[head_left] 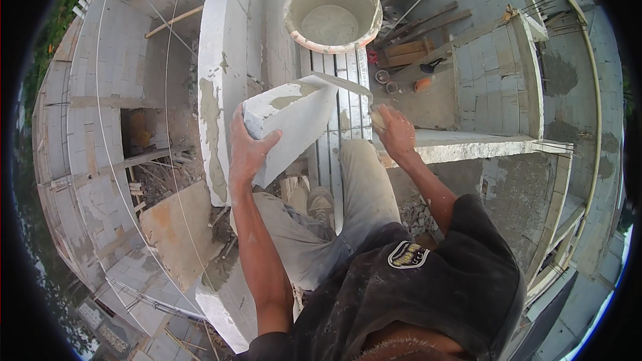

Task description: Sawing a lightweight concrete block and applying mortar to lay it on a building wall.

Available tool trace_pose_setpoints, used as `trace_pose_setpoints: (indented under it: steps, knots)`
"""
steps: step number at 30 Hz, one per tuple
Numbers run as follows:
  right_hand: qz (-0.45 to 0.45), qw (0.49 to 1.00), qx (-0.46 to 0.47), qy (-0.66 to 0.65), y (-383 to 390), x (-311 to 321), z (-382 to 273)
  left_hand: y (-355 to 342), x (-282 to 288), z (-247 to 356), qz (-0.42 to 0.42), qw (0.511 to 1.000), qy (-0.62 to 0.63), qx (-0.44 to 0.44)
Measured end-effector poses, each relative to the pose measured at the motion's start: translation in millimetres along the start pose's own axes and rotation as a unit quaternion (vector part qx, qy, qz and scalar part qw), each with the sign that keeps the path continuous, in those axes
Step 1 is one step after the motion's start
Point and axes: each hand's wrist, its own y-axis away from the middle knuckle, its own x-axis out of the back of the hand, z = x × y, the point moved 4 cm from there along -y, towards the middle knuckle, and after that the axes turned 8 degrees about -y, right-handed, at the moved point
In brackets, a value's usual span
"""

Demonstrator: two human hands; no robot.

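Note:
My left hand (pixel 251 144) grips the left end of a white lightweight block (pixel 297 130), held tilted, with wet grey mortar (pixel 286 101) on its upper face. My right hand (pixel 396 132) is closed on the handle of a trowel (pixel 351 85), whose metal blade lies at the block's upper edge. Just beyond them a round bucket (pixel 332 23) with grey mortar inside stands on long metal planks (pixel 344 117). Left of the held block runs a white block wall (pixel 212 60) with smears of mortar on it.
Below are unfinished rooms with grey walls (pixel 491 87), small buckets (pixel 421 84), timber pieces (pixel 401 53) and rubble. Thin lines cross the left side. A bamboo pole (pixel 174 21) spans the upper left. Another white block (pixel 221 307) sits beside my left forearm, near my legs.

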Motion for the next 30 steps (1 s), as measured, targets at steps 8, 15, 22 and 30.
trace_pose_setpoints:
  steps: [8, 15, 22, 30]
  knots:
    - [-0.077, 0.995, 0.027, -0.048, 32.8, 20.3, -72.5, 7.7, 5.6, 0.1, -0.004, 1.000, 0.008, 0.006]
    - [-0.053, 0.979, 0.107, -0.164, 70.4, 45.9, -78.3, 7.3, 5.9, -13.9, 0.016, 0.998, -0.055, -0.009]
    - [-0.013, 0.989, -0.095, -0.115, 1.0, -19.1, -7.4, 2.3, -6.2, -5.9, -0.003, 1.000, -0.002, -0.008]
    - [-0.015, 1.000, 0.015, -0.004, 63.5, -10.9, 25.6, 3.5, 7.6, -12.5, -0.026, 0.999, 0.022, 0.017]
